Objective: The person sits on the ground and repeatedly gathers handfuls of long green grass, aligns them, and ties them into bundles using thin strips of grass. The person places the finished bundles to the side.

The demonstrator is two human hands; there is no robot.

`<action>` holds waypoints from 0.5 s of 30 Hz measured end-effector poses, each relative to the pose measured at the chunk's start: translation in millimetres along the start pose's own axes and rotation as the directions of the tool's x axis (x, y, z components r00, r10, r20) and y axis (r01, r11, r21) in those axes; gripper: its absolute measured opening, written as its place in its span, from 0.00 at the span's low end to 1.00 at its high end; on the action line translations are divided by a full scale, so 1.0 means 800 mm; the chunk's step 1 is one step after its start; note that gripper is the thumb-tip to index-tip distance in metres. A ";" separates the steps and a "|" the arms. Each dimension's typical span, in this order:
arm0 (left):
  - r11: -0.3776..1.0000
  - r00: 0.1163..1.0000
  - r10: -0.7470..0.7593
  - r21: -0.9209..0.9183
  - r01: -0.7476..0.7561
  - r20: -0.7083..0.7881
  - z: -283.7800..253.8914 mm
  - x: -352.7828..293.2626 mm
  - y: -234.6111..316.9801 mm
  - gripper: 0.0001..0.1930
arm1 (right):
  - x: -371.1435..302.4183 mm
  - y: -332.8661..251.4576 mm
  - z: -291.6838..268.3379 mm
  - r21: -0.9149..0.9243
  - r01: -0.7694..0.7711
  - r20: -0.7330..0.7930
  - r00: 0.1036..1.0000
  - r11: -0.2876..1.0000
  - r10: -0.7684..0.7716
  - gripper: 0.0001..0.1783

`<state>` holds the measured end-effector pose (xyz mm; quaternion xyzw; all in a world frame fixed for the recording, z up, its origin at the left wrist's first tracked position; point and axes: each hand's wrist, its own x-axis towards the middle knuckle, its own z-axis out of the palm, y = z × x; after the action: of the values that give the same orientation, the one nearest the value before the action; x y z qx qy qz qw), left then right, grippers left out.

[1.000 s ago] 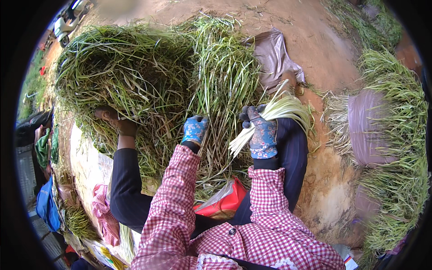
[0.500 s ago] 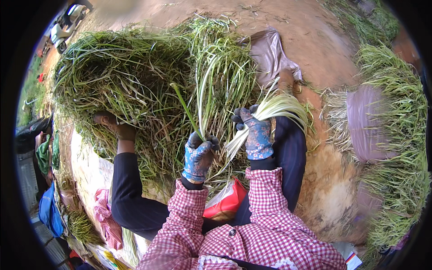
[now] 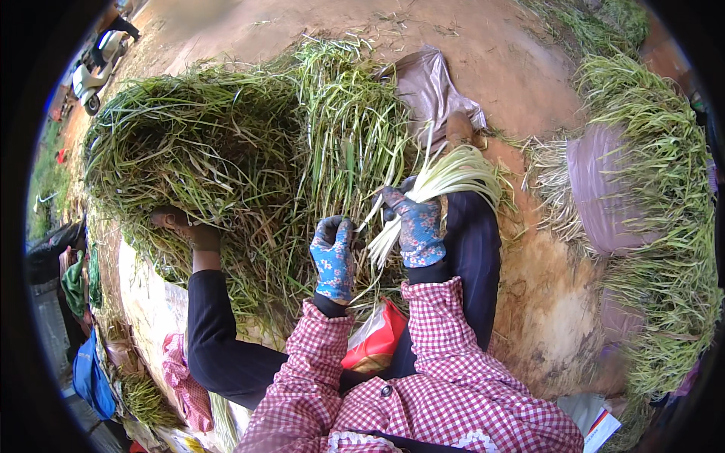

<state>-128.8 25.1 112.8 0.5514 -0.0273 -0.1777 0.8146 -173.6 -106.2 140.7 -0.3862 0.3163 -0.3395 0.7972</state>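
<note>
My right hand (image 3: 419, 230), in a blue flowered glove with dark fingers, is closed around a bundle of pale, long-leaved stalks (image 3: 457, 175) that look like blanched chives. Their leafy part fans over my right knee, and the white ends point down toward my lap. Left of it my left hand (image 3: 333, 253), gloved alike, has its fingers curled together. A thin pale strand reaches from the bundle toward its fingertips; whether they pinch anything is too small to see. Beyond both hands spreads a big heap of loose green stalks (image 3: 226, 143).
A crumpled greyish plastic sheet (image 3: 430, 87) lies by my right foot. On the right stand stacked green bundles (image 3: 657, 166) with a purplish plastic wrap (image 3: 608, 189). A red bag (image 3: 377, 340) sits between my legs. Pink checked cloth (image 3: 185, 385) lies at left; a scooter (image 3: 91, 79) stands farther off.
The long pale stalks and green stem that stood up from my left hand are gone from it. My right hand still grips its bundle. The whole view has shifted slightly.
</note>
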 end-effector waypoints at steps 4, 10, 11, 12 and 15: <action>0.988 0.972 0.049 0.157 -0.013 -0.228 -0.093 0.039 -0.059 0.04 | 0.010 -0.016 -0.008 -0.047 0.118 -0.101 0.987 0.992 -0.123 0.17; 0.064 0.942 -0.008 0.940 0.335 -0.335 -0.247 0.083 -0.005 0.12 | 0.010 -0.022 -0.012 0.023 0.055 -0.039 0.998 0.998 -0.054 0.16; 0.157 0.977 0.066 0.969 0.191 -0.204 -0.233 0.077 0.007 0.12 | 0.008 -0.014 -0.006 0.031 0.045 -0.069 0.997 0.998 -0.043 0.15; 0.255 0.986 0.116 0.963 0.086 -0.119 -0.204 0.077 0.019 0.12 | 0.008 -0.007 0.000 -0.073 0.109 -0.033 0.993 0.991 -0.111 0.16; 0.716 0.951 0.210 0.627 -0.307 0.225 -0.087 0.050 0.040 0.15 | 0.003 0.007 0.010 -0.035 0.045 0.015 0.999 0.998 -0.044 0.16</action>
<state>-66.4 84.7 108.5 0.7782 -0.2206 -0.0786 0.5827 -164.5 -102.5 139.0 -0.4095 0.3078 -0.3488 0.7848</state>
